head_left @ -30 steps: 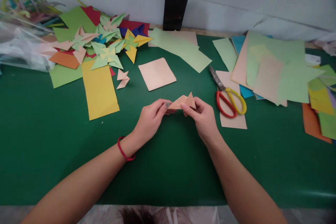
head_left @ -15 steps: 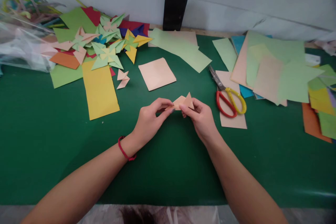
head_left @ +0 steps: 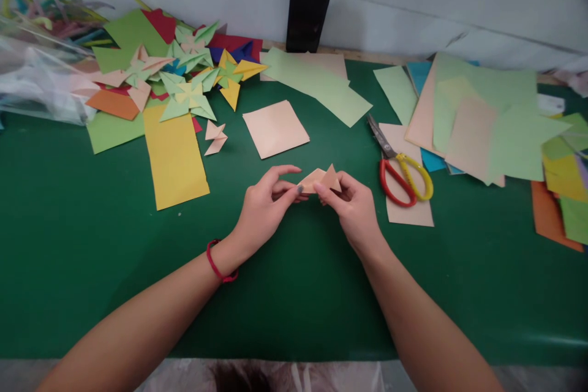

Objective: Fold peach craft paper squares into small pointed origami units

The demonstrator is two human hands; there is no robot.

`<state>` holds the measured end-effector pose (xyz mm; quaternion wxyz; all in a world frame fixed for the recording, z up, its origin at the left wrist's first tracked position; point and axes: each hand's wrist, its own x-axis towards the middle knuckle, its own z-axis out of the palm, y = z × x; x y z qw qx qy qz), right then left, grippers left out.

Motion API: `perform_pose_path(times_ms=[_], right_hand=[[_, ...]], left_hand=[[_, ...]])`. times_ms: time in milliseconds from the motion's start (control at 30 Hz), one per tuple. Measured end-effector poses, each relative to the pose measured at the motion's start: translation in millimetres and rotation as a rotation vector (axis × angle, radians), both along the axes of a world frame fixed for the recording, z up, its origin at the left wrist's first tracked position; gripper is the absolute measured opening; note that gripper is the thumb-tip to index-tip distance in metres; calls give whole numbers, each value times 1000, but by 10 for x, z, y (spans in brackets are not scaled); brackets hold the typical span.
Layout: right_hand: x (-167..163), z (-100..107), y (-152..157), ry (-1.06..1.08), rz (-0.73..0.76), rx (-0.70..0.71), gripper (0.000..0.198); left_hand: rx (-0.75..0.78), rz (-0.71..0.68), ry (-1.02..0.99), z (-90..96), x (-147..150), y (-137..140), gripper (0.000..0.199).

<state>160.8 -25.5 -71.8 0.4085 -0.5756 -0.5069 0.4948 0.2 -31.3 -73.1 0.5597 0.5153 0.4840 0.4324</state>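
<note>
close by, a small folded paper (head_left: 314,177) of peach color is held over the green table (head_left: 303,294). its left tip is pinched in the grip of the left hand (head_left: 263,211), with one finger lifted off; its right side is pinched by the right hand (head_left: 354,208), near a pointy flap. it should be light and a bit stiff, but easily crushed, so it is best held by its creased edges. past the hands, metal scissors (head_left: 394,155) are laid on a pink sheet (head_left: 407,214). flat pink squares (head_left: 275,128) are stacked in the middle, and farther back, spiky paper stars (head_left: 188,97) are heaped on bright sheets (head_left: 114,133).
</note>
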Motion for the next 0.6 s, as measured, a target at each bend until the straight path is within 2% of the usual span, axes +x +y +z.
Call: perform_pose_path(times_ms=[133,300,467,600], right_hand=[[-8,8,-2,-34,0,7,30],[-28,-1,-19,-18,48,3,32],[-45,-16,-24,-6,58,-9,31],[-60,-2,-16,95,53,-13,23]], left_hand=[[-23,-71,8,-13,-6,20,20],[-7,-94,129,-18,-6,20,24],[-43,-107,55,-24,-5,18,24],[-41,-98,46,-16,-7,24,23]])
